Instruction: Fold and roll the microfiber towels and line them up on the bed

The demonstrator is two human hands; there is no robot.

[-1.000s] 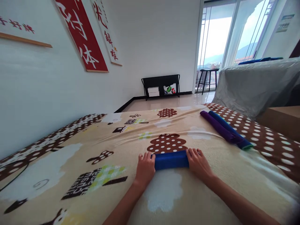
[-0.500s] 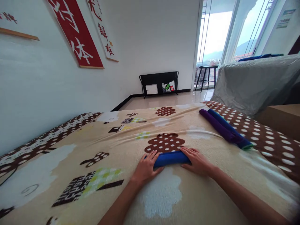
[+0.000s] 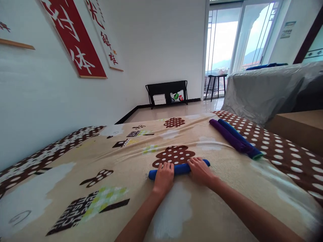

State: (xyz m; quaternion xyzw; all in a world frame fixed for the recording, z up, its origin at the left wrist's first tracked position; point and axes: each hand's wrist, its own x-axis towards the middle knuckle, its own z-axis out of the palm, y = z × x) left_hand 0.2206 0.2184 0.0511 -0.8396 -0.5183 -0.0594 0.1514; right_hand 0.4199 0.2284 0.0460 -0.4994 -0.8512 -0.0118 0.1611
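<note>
A tightly rolled blue towel [image 3: 182, 169] lies crosswise on the cream patterned blanket [image 3: 224, 205] in front of me. My left hand [image 3: 164, 177] curls its fingers over the roll, left of its middle. Toward the other end, my right hand [image 3: 200, 171] grips it in the same way. Both ends of the roll stick out past my hands, and a short blue stretch shows between them. The undersides of my fingers and thumbs are mostly hidden.
Purple [image 3: 228, 136] and blue rolled towels [image 3: 239, 136] lie side by side at the right. Beyond the blanket stand a low black rack [image 3: 166, 88] and a black stool [image 3: 217, 76]. Plastic sheeting [image 3: 254, 90] covers furniture behind a cardboard box [image 3: 297, 129]. Scrolls [image 3: 75, 43] hang on the left wall.
My hands have shifted from the two ends of the blue roll toward its middle, and the fingers have curled over it. Both ends now show. The view has turned slightly right.
</note>
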